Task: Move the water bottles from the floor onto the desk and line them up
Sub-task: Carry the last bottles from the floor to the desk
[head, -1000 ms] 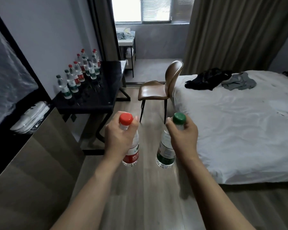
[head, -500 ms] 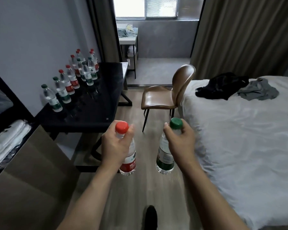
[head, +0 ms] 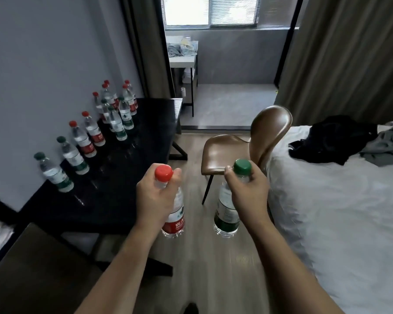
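Clear plastic bottles (head: 174, 214) — red cap, green cap

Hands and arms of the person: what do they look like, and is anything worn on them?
Both forearms are bare, with no sleeves visible. The left hand and the right hand show no gloves, rings or watch in this view.

Bottles (head: 93, 132) line the desk (head: 132, 177) at left (along the wall), chair (head: 247, 146) between desk and bed (head: 338, 223).

Both hands (head: 156, 198) (head: 247, 193) outstretched, fingers apparently curled.
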